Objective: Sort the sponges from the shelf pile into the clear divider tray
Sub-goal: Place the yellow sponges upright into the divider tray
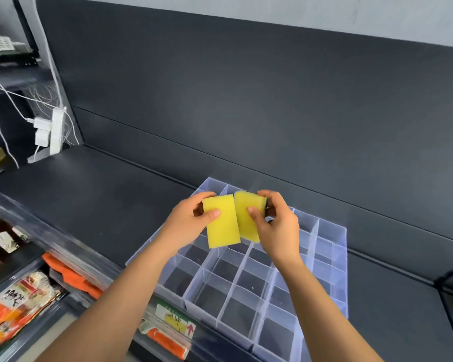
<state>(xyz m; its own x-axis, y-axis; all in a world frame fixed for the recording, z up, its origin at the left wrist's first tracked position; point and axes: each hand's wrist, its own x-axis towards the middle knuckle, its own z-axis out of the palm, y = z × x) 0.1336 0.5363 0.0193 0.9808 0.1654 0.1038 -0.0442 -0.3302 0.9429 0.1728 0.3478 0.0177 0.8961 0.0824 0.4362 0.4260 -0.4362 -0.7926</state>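
snack packets (24, 304) lie on the lower shelf, 8 o'clock, nearest. the clear divider tray (332, 257) sits on the dark shelf (102, 205), centre to 5 o'clock. over the tray's far half, the left hand (188, 223) pinches the left sponge (221, 226), thumb on its yellow face. the right hand (280, 228) pinches the right sponge (246, 231) likewise. the sponges are side by side with long edges together, both held above the compartments. a power strip (56, 131) with white cables is at 10 o'clock, far.
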